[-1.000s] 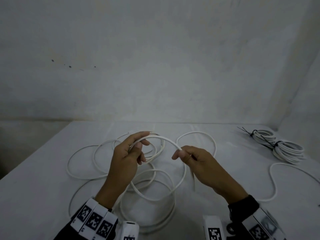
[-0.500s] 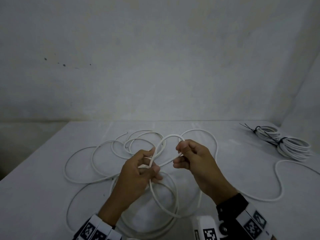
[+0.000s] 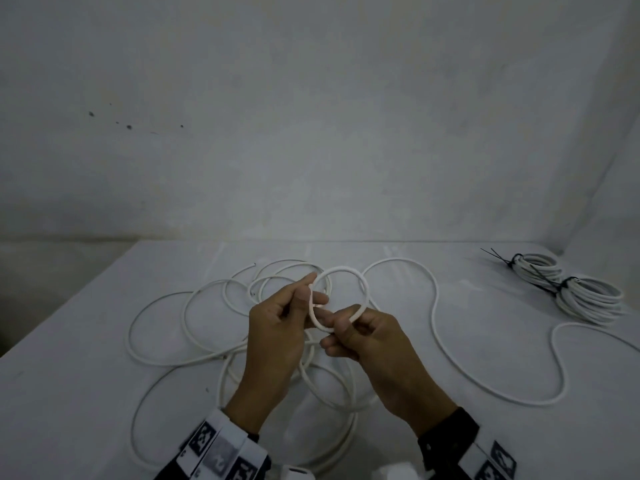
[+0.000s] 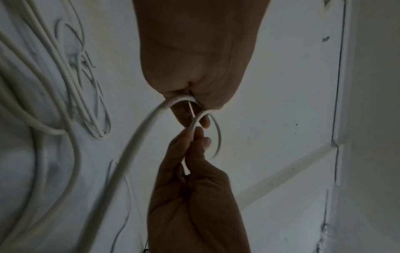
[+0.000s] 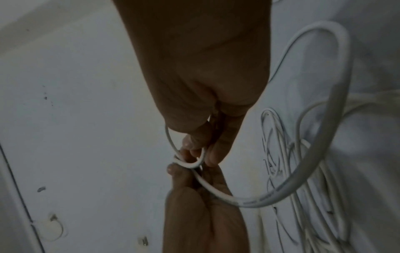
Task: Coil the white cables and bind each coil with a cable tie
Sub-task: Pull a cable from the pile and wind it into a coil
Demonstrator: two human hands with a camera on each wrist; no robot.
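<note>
White, round plastic-sheathed cable (image 3: 341,271) looks light and springy, likely to uncurl unless pinched where its turns cross, so that crossing seems the place to hold. At centre frame it stands as one small raised loop over slack turns sprawled on the pale grey table (image 3: 86,375). Left hand (image 3: 277,327) pinches the loop's left side between thumb and fingers; right hand (image 3: 367,337) has its fingers clamped on the lower right. Two white coils bound with black ties (image 3: 568,289) lie at right.
</note>
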